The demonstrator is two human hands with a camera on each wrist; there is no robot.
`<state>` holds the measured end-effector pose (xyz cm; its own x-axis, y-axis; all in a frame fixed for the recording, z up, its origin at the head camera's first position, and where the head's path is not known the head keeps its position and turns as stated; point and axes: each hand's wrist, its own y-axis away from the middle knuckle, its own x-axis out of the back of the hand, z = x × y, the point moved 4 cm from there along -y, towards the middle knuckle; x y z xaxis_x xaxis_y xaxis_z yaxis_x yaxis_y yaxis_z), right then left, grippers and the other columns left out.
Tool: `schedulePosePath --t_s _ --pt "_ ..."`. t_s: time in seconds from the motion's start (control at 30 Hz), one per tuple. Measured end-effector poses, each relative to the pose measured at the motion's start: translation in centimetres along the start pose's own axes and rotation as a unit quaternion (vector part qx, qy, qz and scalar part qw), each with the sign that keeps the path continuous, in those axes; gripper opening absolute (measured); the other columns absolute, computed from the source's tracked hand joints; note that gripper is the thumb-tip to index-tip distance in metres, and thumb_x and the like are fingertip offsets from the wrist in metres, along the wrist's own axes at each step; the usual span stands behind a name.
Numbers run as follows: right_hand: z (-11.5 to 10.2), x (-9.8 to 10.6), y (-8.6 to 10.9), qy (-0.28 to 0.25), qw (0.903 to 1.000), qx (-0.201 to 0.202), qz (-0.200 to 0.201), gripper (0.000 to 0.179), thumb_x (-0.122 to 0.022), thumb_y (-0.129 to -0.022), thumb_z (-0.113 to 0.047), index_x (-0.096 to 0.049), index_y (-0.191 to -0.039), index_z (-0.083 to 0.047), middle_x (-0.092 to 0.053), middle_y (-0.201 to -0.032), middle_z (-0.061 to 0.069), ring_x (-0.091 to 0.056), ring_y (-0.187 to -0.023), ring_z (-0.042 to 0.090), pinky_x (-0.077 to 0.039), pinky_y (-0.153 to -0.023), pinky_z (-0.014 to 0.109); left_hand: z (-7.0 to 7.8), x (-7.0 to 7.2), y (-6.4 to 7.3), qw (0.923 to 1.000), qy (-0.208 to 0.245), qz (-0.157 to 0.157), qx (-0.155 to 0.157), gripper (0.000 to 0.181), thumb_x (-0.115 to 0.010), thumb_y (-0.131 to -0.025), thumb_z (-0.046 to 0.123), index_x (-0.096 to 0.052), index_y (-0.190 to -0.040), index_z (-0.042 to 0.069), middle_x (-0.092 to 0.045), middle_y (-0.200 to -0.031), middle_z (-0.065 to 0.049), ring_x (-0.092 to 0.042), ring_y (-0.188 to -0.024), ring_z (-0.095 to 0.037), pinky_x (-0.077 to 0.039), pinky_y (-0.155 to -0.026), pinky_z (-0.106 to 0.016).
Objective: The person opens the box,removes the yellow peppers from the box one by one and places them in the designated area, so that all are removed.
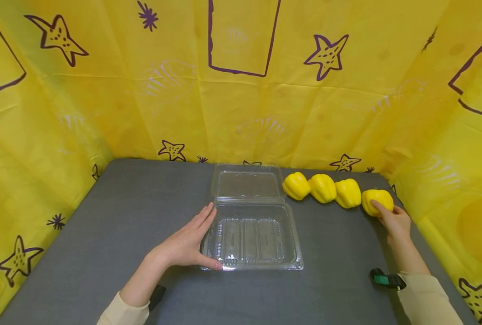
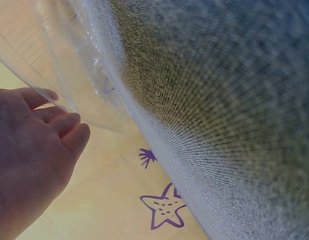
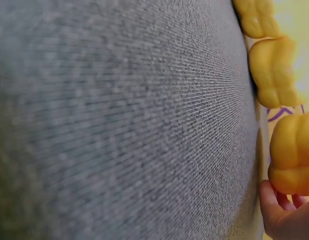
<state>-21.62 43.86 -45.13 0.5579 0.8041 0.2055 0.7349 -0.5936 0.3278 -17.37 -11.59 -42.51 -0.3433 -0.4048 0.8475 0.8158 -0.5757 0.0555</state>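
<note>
A clear plastic clamshell container (image 1: 250, 234) lies opened out on the grey table, its lid (image 1: 246, 183) folded back toward the wall. My left hand (image 1: 185, 237) rests along the container's left side, fingers straight, thumb at the near left corner. In the left wrist view, the fingertips (image 2: 69, 122) overlap the clear plastic. At the right, my right hand (image 1: 395, 223) grips the rightmost yellow bell pepper (image 1: 378, 198) between thumb and fingers. That bell pepper (image 3: 293, 155) appears slightly raised off the table in the right wrist view.
Three more yellow bell peppers stand in a row right of the lid: one beside it (image 1: 296, 186), a middle one (image 1: 322, 188) and another (image 1: 348, 193). Yellow patterned cloth (image 1: 232, 108) hangs behind the table (image 1: 143, 194) and along both sides.
</note>
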Motion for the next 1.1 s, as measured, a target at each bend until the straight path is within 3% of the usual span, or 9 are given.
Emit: schedulePosePath --t_s 0.17,0.33,0.47,0.6,1.1 --pt "0.1 -0.1 -0.5 0.061 0.9979 0.017 -0.007 0.096 -0.078 -0.08 -0.045 -0.031 -0.151 0.001 -0.045 -0.114 0.003 -0.049 -0.074 0.0 -0.048 -0.062 0.011 -0.1 -0.1 -0.1 1.0 -0.002 0.0 -0.001 0.139 -0.07 -0.058 0.081 -0.008 -0.157 0.006 0.003 -0.164 -0.008 -0.003 -0.148 -0.028 -0.019 -0.115 -0.05" --pt "0.2 -0.3 -0.6 0.11 0.9936 0.028 -0.002 0.1 -0.073 -0.081 -0.051 -0.026 -0.152 0.001 -0.042 -0.132 0.012 -0.048 -0.081 0.005 -0.047 -0.062 0.011 -0.1 -0.2 -0.1 1.0 0.002 -0.004 0.002 0.139 -0.071 -0.058 0.081 -0.007 -0.157 0.007 0.003 -0.164 -0.007 -0.003 -0.149 -0.027 -0.018 -0.115 -0.05" --pt "0.2 -0.4 -0.4 0.147 0.9887 0.032 0.006 0.105 -0.069 -0.082 -0.058 -0.021 -0.154 0.001 -0.033 -0.148 0.021 -0.049 -0.108 0.025 -0.048 -0.09 0.03 -0.1 -0.2 -0.1 0.9999 0.004 -0.01 0.007 0.139 -0.07 -0.057 0.082 -0.006 -0.157 0.008 0.005 -0.164 -0.005 -0.002 -0.149 -0.025 -0.018 -0.115 -0.049" --pt "0.2 -0.5 -0.1 0.171 0.9846 0.033 0.012 0.109 -0.064 -0.082 -0.063 -0.016 -0.154 0.001 -0.024 -0.155 0.025 -0.032 -0.133 0.04 -0.03 -0.109 0.052 -0.1 -0.1 0.0 0.9998 0.005 -0.015 0.013 0.14 -0.07 -0.057 0.082 -0.005 -0.157 0.01 0.006 -0.163 -0.003 -0.001 -0.149 -0.024 -0.018 -0.115 -0.049" --pt "0.4 -1.1 0.3 0.197 0.979 0.054 0.007 0.105 -0.061 -0.085 -0.062 -0.015 -0.153 0.003 -0.028 -0.151 0.029 -0.031 -0.131 0.042 -0.029 -0.108 0.054 0.0 0.1 0.0 1.0 -0.003 -0.003 0.005 0.139 -0.069 -0.057 0.082 -0.006 -0.157 0.009 0.004 -0.164 -0.006 -0.003 -0.149 -0.027 -0.019 -0.115 -0.05"
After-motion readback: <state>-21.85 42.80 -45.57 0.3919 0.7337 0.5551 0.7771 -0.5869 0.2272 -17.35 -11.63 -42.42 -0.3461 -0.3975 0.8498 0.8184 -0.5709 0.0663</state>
